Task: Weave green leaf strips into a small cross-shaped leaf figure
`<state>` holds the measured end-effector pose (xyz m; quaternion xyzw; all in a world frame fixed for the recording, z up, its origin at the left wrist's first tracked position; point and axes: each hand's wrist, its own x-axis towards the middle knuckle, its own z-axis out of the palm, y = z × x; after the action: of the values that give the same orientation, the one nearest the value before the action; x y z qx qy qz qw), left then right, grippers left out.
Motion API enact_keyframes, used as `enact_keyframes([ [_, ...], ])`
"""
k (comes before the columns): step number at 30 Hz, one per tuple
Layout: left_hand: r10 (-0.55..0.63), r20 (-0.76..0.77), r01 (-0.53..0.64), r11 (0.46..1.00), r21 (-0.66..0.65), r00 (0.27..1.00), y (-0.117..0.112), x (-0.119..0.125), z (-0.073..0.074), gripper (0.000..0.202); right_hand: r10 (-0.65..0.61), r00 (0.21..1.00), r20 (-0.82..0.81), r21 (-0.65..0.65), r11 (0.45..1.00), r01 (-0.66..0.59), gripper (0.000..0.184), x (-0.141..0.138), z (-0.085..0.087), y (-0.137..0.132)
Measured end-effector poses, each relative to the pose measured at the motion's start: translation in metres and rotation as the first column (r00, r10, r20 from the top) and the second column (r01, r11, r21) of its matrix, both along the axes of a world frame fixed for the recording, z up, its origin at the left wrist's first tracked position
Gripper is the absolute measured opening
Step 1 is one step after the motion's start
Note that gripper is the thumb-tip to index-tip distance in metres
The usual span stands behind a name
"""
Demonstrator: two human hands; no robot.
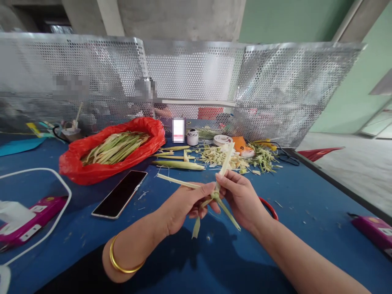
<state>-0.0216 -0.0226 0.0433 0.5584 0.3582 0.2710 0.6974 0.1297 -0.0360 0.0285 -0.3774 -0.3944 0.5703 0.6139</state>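
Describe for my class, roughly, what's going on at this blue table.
A person's left hand and right hand hold pale plant strips above the blue table. The strips cross in a small, knot-like bunch between the fingers. Beyond lie loose trimmings; to the left are a red plastic bag of long leaves and a dark-screened phone.
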Motion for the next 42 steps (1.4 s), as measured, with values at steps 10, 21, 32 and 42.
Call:
enact_keyframes([
  [10, 0.103, -0.033, -0.101, 0.994, 0.045, 0.994, -0.013, 0.012, 0.0, 0.017, 0.03, 0.994, 0.101, 0.001, 1.0, -0.03, 0.026, -0.003, 0.001, -0.004],
  [21, 0.16, 0.033, -0.159, 0.987, -0.009, 0.987, -0.011, 0.01, -0.004, 0.037, -0.127, 0.991, 0.046, 0.01, 0.992, 0.127, 0.029, -0.002, -0.002, 0.0],
  [32, 0.138, -0.057, -0.143, 0.986, -0.087, 0.989, -0.004, 0.006, -0.002, 0.026, 0.054, 0.885, 0.462, -0.096, 0.995, -0.011, 0.046, 0.016, -0.006, 0.011],
  [42, -0.074, -0.139, 0.079, 0.996, 0.034, 0.988, -0.004, 0.015, 0.007, 0.033, -0.115, 0.684, 0.72, 0.309, 0.936, -0.169, 0.023, 0.022, 0.013, -0.001],
])
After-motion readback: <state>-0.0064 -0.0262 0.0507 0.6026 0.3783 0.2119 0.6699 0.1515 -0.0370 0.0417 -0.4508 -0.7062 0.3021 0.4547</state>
